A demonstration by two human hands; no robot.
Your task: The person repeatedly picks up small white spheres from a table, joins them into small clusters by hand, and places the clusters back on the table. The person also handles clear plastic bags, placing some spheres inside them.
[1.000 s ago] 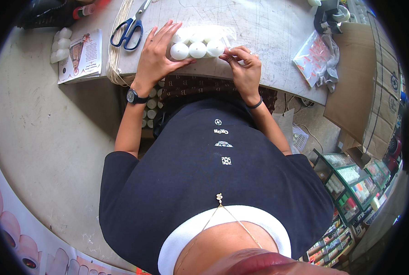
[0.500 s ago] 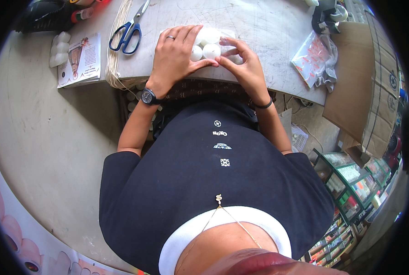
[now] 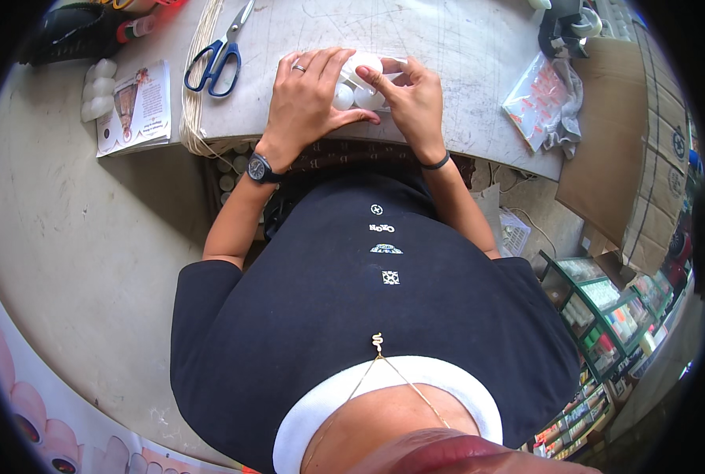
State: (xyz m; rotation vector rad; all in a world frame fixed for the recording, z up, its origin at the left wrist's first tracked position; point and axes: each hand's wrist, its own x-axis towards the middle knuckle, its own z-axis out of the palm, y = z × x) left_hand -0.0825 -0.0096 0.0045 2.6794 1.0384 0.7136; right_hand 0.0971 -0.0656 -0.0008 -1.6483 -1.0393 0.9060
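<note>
At the table's near edge, I hold a white block of rounded bubbles (image 3: 364, 66) between my two hands; whether it is a candle or a mould I cannot tell. My left hand (image 3: 309, 95) curves round its left side, with the thumb stretched along the near side. From the right, my right hand (image 3: 415, 99) grips it, thumb on top and fingers behind the far right corner. Part of the block is hidden by the fingers. Left of my hands lie blue-handled scissors (image 3: 215, 69), blades pointing away, beside a bundle of pale cord (image 3: 193, 110).
A similar white bubble block (image 3: 99, 88) stands at the left by a printed sheet (image 3: 142, 107). To the right are a clear packet with red print (image 3: 535, 101), a black tape dispenser (image 3: 562, 31) and a cardboard box (image 3: 605, 134). Green-framed shelves (image 3: 597, 308) stand lower right.
My right hand has shifted slightly left and turned, its thumb moving from the block's near side up onto its top. My left hand stays round the left side.
</note>
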